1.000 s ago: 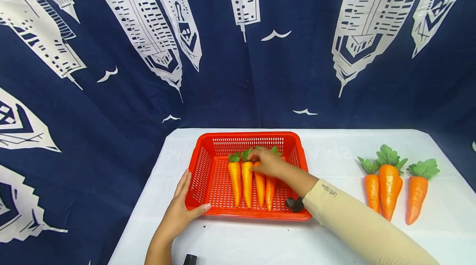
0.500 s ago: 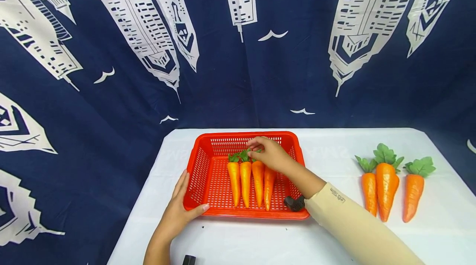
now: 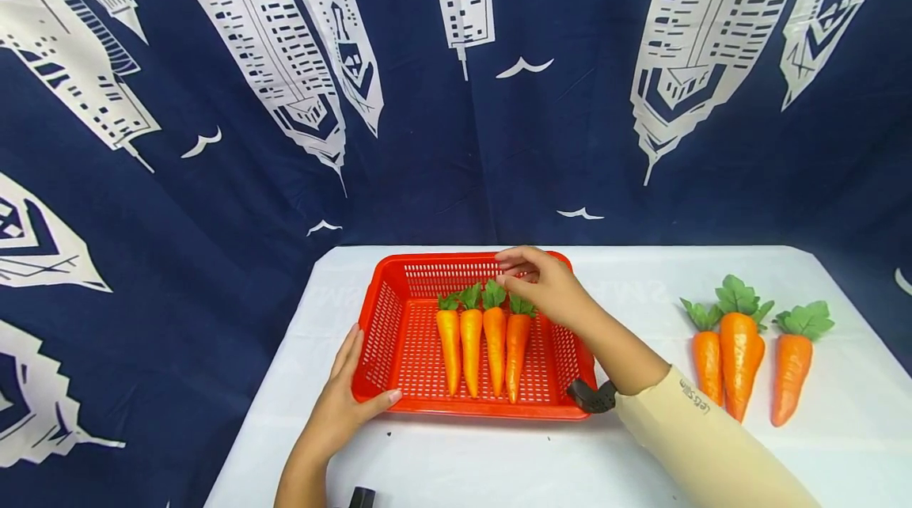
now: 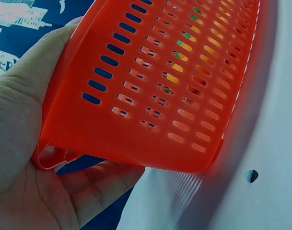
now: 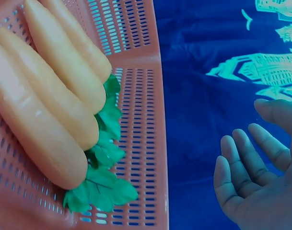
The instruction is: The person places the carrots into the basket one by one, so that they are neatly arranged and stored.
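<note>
Several orange carrots (image 3: 470, 346) with green leaves lie side by side in a red perforated basket (image 3: 406, 411), leaf ends towards its far wall. My left hand (image 3: 349, 401) holds the near left corner, with its thumb on the front rim and fingers along the left side. In the left wrist view, that hand (image 4: 50, 187) wraps the basket's rim. Over the far right part of the basket, my right hand (image 3: 545, 282) hovers with loosely bent fingers and nothing in them. The right wrist view shows this hand (image 5: 256, 177) apart from the carrots (image 5: 35, 115).
Several thicker carrots (image 3: 741, 358) lie on the white tablecloth (image 3: 641, 294) to the right, beyond my right sleeve (image 3: 705, 437). A dark blue curtain (image 3: 427, 176) with white buildings hangs behind the table. A black device (image 3: 591, 396) sits at my right wrist.
My right hand has lifted off the carrots' leaves and moved right and back, uncovering the leaves of the rightmost carrots. My left hand stays at the basket corner.
</note>
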The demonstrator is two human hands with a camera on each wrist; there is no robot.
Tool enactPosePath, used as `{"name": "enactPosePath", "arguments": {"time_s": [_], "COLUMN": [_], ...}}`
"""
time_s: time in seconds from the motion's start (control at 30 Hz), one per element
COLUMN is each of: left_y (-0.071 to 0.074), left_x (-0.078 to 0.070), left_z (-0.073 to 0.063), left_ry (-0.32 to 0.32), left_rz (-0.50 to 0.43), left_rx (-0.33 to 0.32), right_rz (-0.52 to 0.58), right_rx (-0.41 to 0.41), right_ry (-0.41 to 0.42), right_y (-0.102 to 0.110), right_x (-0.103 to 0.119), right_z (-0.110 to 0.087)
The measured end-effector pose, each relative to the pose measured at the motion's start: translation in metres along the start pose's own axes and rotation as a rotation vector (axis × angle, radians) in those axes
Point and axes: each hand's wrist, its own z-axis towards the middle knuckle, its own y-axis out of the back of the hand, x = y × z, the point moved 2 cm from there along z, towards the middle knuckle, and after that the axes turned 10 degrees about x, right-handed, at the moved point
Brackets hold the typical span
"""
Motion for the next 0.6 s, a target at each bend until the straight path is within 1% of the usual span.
{"name": "enactPosePath", "arguments": {"time_s": [0.13, 0.27, 0.37, 0.6], "left_y": [0.0, 0.0, 0.0, 0.0], "left_x": [-0.001, -0.001, -0.001, -0.001], "left_z": [0.0, 0.0, 0.0, 0.0], "left_ry": [-0.002, -0.001, -0.001, 0.004], "left_rz": [-0.005, -0.001, 0.003, -0.002], "left_rx": [0.0, -0.003, -0.006, -0.002], "right_rz": [-0.03, -0.003, 0.013, -0.031], "right_rx": [-0.028, -0.04, -0.046, -0.064], "right_ry": [-0.023, -0.062, -0.069, -0.097], "right_y": [0.009, 0.018, 0.026, 0.047], "right_x": [-0.003, -0.007, -0.011, -0.021], "right_z": [-0.009, -0.021, -0.034, -0.066]}}
